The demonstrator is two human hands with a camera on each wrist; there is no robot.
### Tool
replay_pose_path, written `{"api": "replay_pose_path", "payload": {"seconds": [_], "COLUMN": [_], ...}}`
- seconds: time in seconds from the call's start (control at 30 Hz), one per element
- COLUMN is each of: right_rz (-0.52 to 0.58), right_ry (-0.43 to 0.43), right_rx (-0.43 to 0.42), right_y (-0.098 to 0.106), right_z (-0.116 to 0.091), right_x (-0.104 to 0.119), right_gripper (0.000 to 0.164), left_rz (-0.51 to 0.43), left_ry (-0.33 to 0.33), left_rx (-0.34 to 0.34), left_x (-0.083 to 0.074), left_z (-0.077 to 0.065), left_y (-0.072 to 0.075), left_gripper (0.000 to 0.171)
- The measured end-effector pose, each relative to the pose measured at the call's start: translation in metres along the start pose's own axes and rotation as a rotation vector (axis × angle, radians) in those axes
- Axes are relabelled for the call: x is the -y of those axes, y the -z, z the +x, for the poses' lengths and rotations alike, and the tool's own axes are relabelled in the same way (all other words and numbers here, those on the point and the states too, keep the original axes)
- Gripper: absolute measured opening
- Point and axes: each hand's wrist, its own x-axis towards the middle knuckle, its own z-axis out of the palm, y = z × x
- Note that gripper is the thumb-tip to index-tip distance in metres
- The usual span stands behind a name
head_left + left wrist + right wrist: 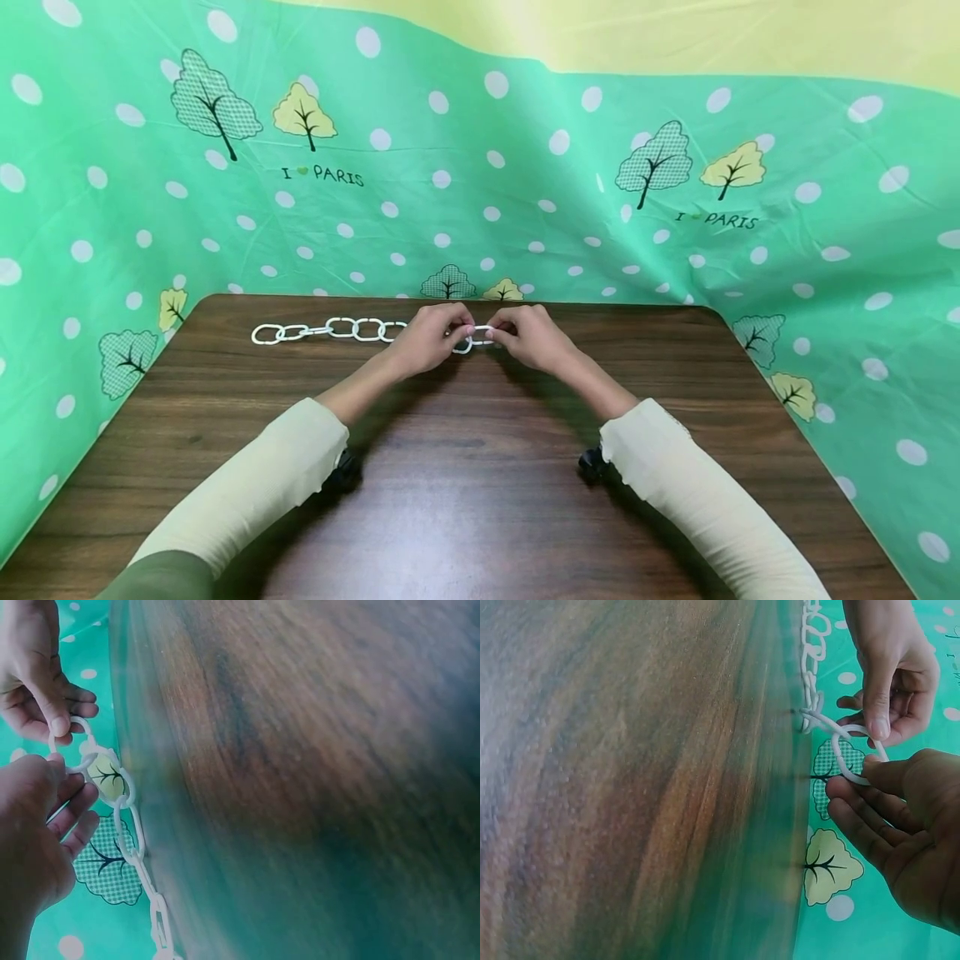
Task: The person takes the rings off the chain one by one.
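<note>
A white plastic chain [318,331] of oval links runs along the far part of the table, its left stretch lying on the wood. My left hand [426,340] pinches the chain near its right end between thumb and forefinger. Opposite it, my right hand [538,337] pinches the end link [482,342] by its right side. In the right wrist view, this link [840,761] hangs between both sets of fingertips and threads through its neighbour. From the left wrist view, the chain [140,840] trails from the hands down along the table edge. Fingers cover part of the held links.
The brown wood-grain table [465,500] has rounded far corners. Behind and beside it hangs a green cloth [525,183] with white dots and printed trees. Dark wrist-worn devices show under the left sleeve [262,467] and right sleeve [682,475].
</note>
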Motion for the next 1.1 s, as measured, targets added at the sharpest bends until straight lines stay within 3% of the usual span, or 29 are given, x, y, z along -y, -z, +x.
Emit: {"api": "replay_pose_path", "payload": {"seconds": [0.47, 0.83, 1.1], "right_rz": [0.171, 0.27, 0.336], "right_ry": [-0.139, -0.183, -0.197], "right_rx": [-0.001, -0.002, -0.025], "right_y": [0.003, 0.007, 0.007], "right_z": [-0.004, -0.006, -0.006], "right_x": [0.0, -0.001, -0.001], "right_gripper": [0.016, 0.019, 0.02], "left_rz": [-0.119, 0.031, 0.082], "left_ry": [0.14, 0.169, 0.136], "left_rx": [-0.053, -0.047, -0.046], "left_x": [0.001, 0.002, 0.005], "left_z": [-0.011, -0.019, -0.019], "left_y": [0.0, -0.006, -0.009], "left_gripper": [0.014, 0.028, 0.018]}}
